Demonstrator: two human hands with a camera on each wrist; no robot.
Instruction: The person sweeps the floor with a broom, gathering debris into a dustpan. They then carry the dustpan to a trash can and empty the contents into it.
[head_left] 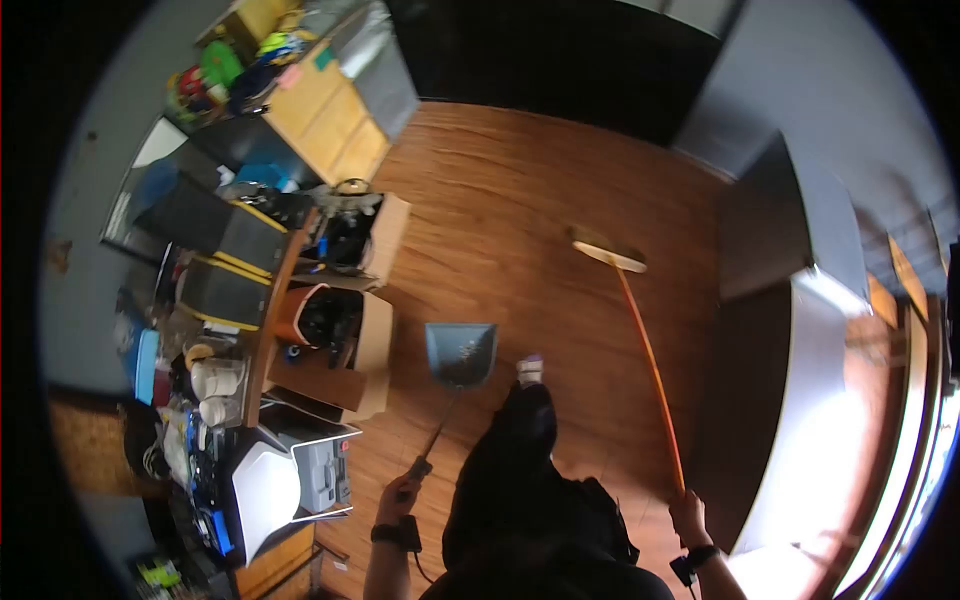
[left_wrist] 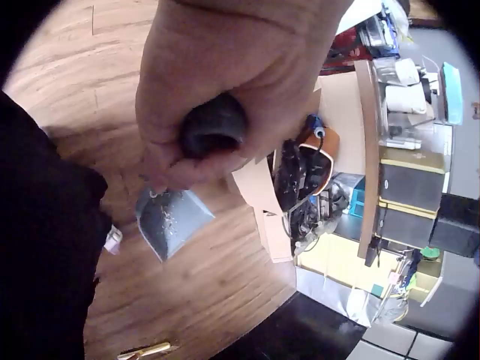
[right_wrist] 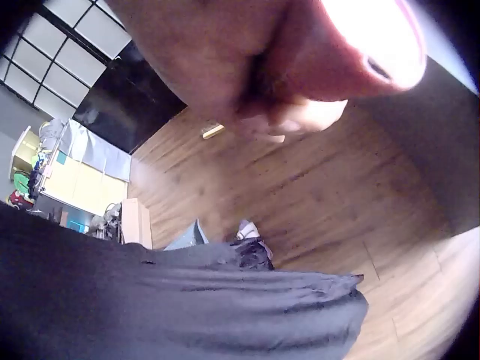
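In the head view, my left hand (head_left: pixel 398 498) grips the dark handle of a long-handled dustpan (head_left: pixel 445 345). The blue-grey pan has small pale debris in it and sits low over the wooden floor, left of a shoe. The left wrist view shows my fingers wrapped round the black grip end (left_wrist: pixel 215 127), with the pan beyond. My right hand (head_left: pixel 688 518) holds the orange stick of a broom (head_left: pixel 654 370) near its upper end. Its pale broom head (head_left: pixel 610 256) with dark bristles is farther forward, right of the pan. In the right wrist view, the reddish stick end (right_wrist: pixel 360 60) pokes from my fist.
Open cardboard boxes (head_left: pixel 375 345) full of items stand left of the dustpan, beside a cluttered shelf (head_left: pixel 275 310). A yellowish cabinet (head_left: pixel 325 120) is at the back left. A large grey cabinet (head_left: pixel 770 225) borders the right side. The wooden floor (head_left: pixel 500 200) runs to a black panel (head_left: pixel 550 60).
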